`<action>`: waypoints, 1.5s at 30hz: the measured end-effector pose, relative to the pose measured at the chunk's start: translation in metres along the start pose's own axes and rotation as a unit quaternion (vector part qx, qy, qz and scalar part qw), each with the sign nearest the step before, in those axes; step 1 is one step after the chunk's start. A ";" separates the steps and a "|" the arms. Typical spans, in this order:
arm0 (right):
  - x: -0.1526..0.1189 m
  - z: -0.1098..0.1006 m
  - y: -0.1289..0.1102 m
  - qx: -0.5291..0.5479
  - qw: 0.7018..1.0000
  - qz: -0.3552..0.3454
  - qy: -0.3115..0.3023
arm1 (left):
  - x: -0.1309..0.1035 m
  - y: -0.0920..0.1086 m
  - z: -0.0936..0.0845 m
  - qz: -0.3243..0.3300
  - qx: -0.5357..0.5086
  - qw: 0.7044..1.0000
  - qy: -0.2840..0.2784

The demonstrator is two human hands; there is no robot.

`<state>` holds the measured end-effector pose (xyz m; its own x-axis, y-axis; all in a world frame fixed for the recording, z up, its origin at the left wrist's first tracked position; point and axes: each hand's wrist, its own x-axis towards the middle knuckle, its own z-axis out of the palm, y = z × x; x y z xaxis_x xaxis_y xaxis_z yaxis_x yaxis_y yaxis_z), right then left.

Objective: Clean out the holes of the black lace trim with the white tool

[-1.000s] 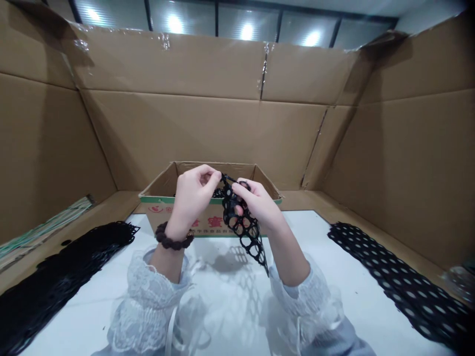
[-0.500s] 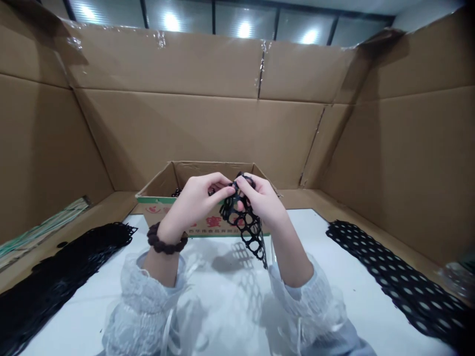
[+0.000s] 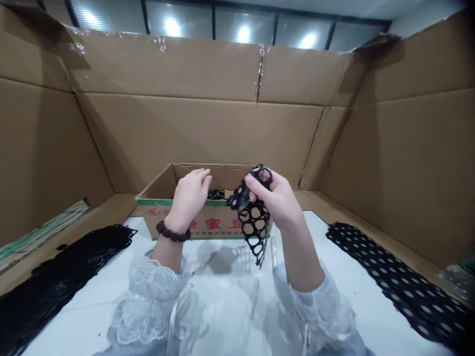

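My right hand [image 3: 276, 195] is closed on a black mesh strip [image 3: 255, 222] with large round holes. The strip is bunched between thumb and fingers, and its lower end hangs in front of the open cardboard box [image 3: 156, 216]. To the left, my left hand [image 3: 191, 198] is apart from the strip, at the box's front rim, with fingers loosely bent and thumb slightly away from them. Nothing shows in it. Inside the box, more black mesh [image 3: 216, 195] is partly visible behind the front wall.
A long pile of black mesh strips [image 3: 70, 267] lies at left; a perforated black stack [image 3: 393, 282] lies at right. Green and pale strands [image 3: 44, 230] rest at the far left. Tall cardboard walls [image 3: 200, 123] surround the white tabletop [image 3: 226, 291]. Clear plastic [image 3: 458, 279] sits at the right edge.
My left hand has come off the mesh strip and moved left. My right hand has shifted slightly right, still gripping the strip, and its bunched top now folds over to the left.
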<state>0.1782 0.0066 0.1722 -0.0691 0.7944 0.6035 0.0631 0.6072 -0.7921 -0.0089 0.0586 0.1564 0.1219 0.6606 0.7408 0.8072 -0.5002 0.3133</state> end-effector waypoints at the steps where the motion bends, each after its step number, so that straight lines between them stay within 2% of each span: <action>1: 0.000 0.001 0.000 -0.007 1.000 -0.009 -0.006 | -0.003 0.011 -0.006 0.019 -0.058 0.998 -0.017; 3: -0.001 0.005 0.000 -0.010 0.999 -0.018 -0.027 | -0.009 0.033 -0.019 0.066 -0.153 0.981 -0.103; 6: -0.001 0.008 0.000 -0.009 0.998 -0.014 -0.059 | -0.016 0.052 -0.035 0.094 -0.179 0.973 -0.115; 8: -0.001 0.008 0.001 -0.021 0.997 -0.012 -0.078 | -0.017 0.052 -0.038 0.095 -0.163 0.974 -0.122; 10: -0.001 0.005 0.001 -0.038 0.995 -0.011 -0.089 | -0.016 0.044 -0.038 0.068 -0.134 0.984 -0.096; 13: -0.002 -0.002 -0.002 -0.050 0.997 -0.012 -0.065 | -0.013 0.031 -0.034 -0.002 -0.112 0.994 0.010; 14: -0.003 -0.003 -0.004 -0.049 0.997 -0.012 -0.054 | -0.012 0.030 -0.032 -0.011 -0.127 0.992 0.020; 18: -0.005 0.001 -0.008 -0.040 0.997 -0.013 -0.069 | -0.015 0.045 -0.032 0.053 -0.211 0.973 -0.070; 20: -0.005 0.006 -0.007 -0.042 0.995 -0.013 -0.089 | -0.016 0.052 -0.033 0.080 -0.207 0.970 -0.097; 22: -0.005 0.008 -0.005 -0.043 0.993 -0.010 -0.109 | -0.016 0.051 -0.034 0.076 -0.195 0.971 -0.112; 23: -0.004 0.008 -0.004 -0.042 0.992 -0.008 -0.115 | -0.014 0.045 -0.034 0.059 -0.196 0.973 -0.103; 24: -0.004 0.007 -0.004 -0.039 0.993 -0.004 -0.113 | -0.012 0.036 -0.032 0.032 -0.195 0.978 -0.071; 25: -0.003 0.005 -0.003 -0.033 0.994 0.002 -0.104 | -0.010 0.024 -0.029 -0.004 -0.190 0.982 -0.015; 27: -0.003 0.001 -0.003 -0.016 0.998 0.010 -0.064 | -0.003 -0.003 -0.021 -0.089 -0.137 0.975 0.152; 28: -0.003 0.000 -0.004 -0.005 0.999 0.011 -0.046 | 0.000 -0.015 -0.015 -0.114 -0.097 0.971 0.189; 29: -0.003 -0.001 -0.005 0.003 0.999 0.011 -0.034 | 0.003 -0.024 -0.010 -0.119 -0.067 0.974 0.178; 30: -0.003 -0.002 -0.005 0.006 1.000 0.009 -0.030 | 0.006 -0.030 -0.006 -0.109 -0.028 0.983 0.144; 32: -0.003 -0.001 -0.005 0.003 0.999 0.008 -0.034 | 0.007 -0.029 -0.002 -0.068 0.005 0.994 0.082; 35: -0.002 0.002 -0.002 0.024 0.999 0.026 -0.029 | 0.000 -0.001 -0.013 0.001 -0.102 0.995 0.020; 38: -0.002 0.004 0.000 0.071 0.996 0.037 -0.044 | -0.011 0.032 -0.033 0.079 -0.173 0.976 -0.109; 41: -0.001 0.007 0.002 0.086 0.993 0.039 -0.066 | -0.018 0.047 -0.044 0.108 -0.150 0.975 -0.122; 45: 0.000 0.010 0.005 0.063 0.996 0.034 -0.053 | -0.020 0.047 -0.042 0.111 -0.097 0.980 -0.131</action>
<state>0.1681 0.0091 0.1671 -0.1731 0.8239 0.5396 -0.0533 0.5393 -0.8405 0.0024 -0.0021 0.1812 0.4462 0.6320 0.6337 0.6223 -0.7279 0.2878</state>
